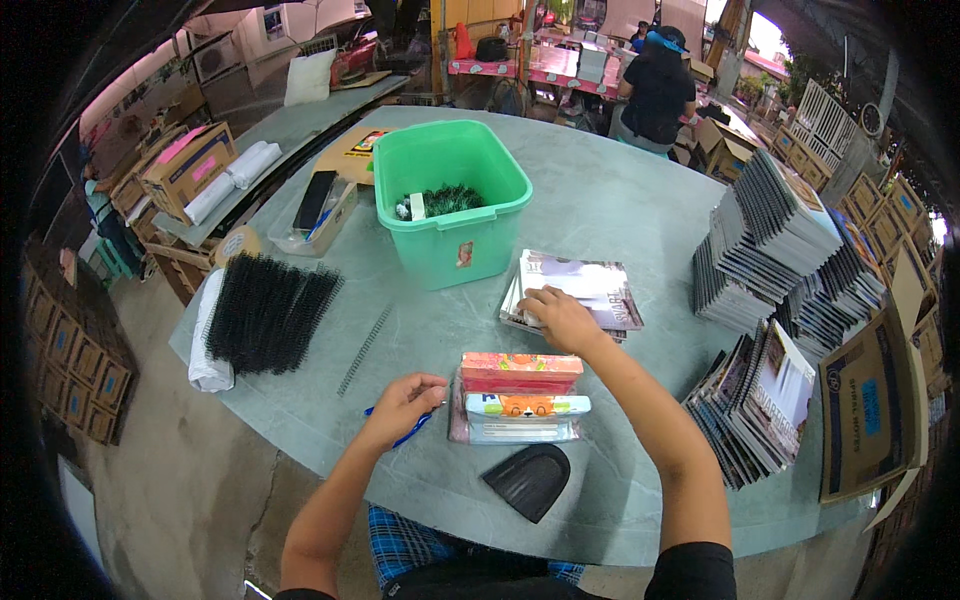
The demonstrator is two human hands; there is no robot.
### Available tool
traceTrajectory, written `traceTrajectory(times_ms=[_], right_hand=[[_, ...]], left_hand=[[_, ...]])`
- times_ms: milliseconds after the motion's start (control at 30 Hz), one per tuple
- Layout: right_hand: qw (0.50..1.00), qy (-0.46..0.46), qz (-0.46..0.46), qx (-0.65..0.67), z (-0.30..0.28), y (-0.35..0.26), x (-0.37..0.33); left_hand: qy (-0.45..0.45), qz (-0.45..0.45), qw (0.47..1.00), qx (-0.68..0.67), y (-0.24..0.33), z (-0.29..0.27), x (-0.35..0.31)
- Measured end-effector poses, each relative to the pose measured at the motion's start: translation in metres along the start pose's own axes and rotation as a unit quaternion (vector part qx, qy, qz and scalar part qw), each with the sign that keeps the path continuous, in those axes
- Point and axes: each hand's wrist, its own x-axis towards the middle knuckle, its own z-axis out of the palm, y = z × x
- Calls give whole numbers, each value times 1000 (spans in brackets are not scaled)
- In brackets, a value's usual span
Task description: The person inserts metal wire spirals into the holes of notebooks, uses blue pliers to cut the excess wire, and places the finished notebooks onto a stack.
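Head: L hand (408,402) w/ blue tool (413,431), R hand (553,318) on booklets (592,280).

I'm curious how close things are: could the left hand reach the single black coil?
Probably yes: nothing lies between the left hand and the single black coil, though the hand appears to hold a blue-handled tool.
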Motion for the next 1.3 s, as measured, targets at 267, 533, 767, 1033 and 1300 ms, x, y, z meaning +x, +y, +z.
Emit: traceTrajectory(times_ms=[267, 533, 767, 1033, 1300], right_hand=[[991, 77, 59, -88, -4, -23, -10], [994, 93, 39, 34, -78, -23, -24], [960, 243, -131, -44, -203, -142, -52], [770, 258, 172, 558, -104, -60, -126], [801, 258, 223, 493, -39, -73, -131]], left_hand=[[7, -25, 1000, -15, 0, -9, -28], [133, 126, 968, 172, 26, 9, -23], [72, 339, 924, 162, 129, 65, 29], [57, 222, 970, -79, 117, 31, 24], [70, 75, 989, -107, 40, 38, 22]])
